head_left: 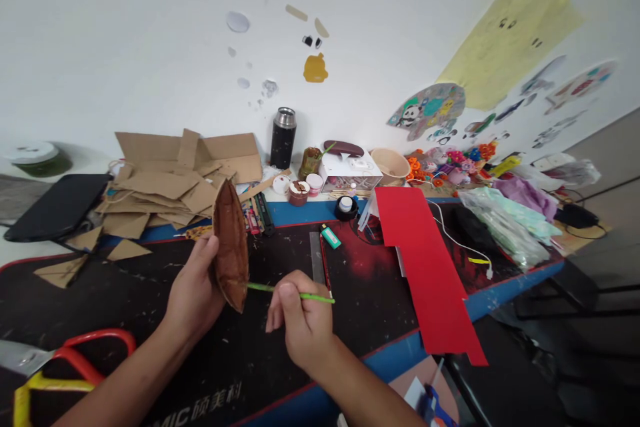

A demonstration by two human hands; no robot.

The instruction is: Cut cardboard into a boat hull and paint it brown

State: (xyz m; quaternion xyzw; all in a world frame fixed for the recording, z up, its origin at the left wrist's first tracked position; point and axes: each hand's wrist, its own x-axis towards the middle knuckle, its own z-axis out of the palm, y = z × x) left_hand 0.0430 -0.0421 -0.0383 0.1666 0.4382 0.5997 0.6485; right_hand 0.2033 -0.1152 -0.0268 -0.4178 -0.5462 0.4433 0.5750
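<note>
In the head view, just left of the frame's centre, the left hand is closed around the back of a brown boat-shaped cardboard piece, holding it on edge with its pointed ends up and down. To its right, the right hand pinches a thin green brush between thumb and fingers, the brush lying nearly level with its left tip touching the lower part of the brown piece. Both hands hover over a dark desk mat. In the upper left of the frame lies a heap of cardboard scraps, and a black flask stands against the wall at centre. A red sheet of card slants down the right half, and red scissor handles show at the lower left.
</note>
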